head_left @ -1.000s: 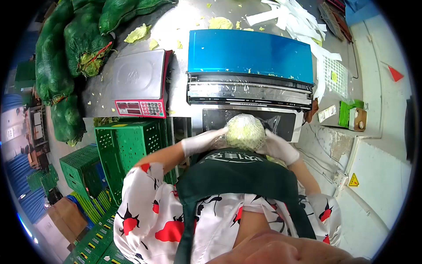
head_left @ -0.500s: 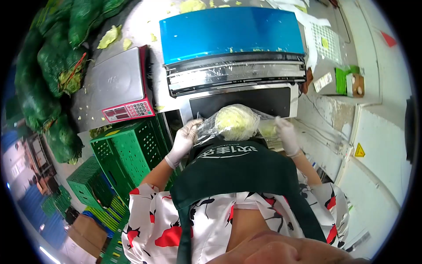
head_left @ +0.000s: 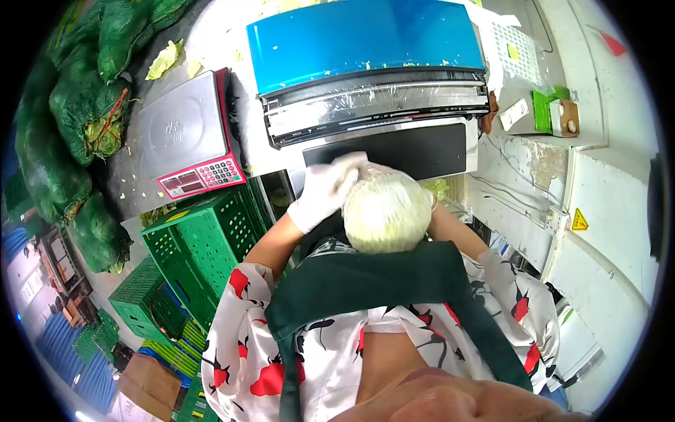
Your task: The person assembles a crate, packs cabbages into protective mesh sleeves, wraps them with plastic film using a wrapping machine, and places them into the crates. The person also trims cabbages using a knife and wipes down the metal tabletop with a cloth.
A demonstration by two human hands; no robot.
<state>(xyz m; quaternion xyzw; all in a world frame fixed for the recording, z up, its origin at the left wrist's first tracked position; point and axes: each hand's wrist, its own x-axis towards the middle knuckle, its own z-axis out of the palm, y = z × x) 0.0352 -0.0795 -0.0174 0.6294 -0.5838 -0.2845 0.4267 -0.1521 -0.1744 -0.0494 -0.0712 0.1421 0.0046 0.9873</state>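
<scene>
A pale green cabbage (head_left: 388,213) wrapped in clear plastic film is raised in front of my dark green apron (head_left: 373,271). My left hand (head_left: 327,188), in a white glove, is at the cabbage's upper left side. Its fingers are bent in on the film there, slightly blurred by motion. My right hand (head_left: 431,198) is under and behind the cabbage's right side, holding it up; only a sliver of glove shows and the fingers are hidden. Just beyond the hands stands the film wrapping machine (head_left: 376,105), with a blue cover and a black plate (head_left: 415,151).
A scale (head_left: 184,126) with a red keypad panel stands left of the machine. Green net sacks (head_left: 105,116) of produce lie farther left. Below the scale are green crates (head_left: 204,246). Loose leaves (head_left: 165,60) lie on the table. White cabinets (head_left: 605,225) border the right.
Both hands have come in from the stretched film ends to the cabbage. The cabbage has been lifted toward me, and the film is gathered around it. The view has shifted slightly.
</scene>
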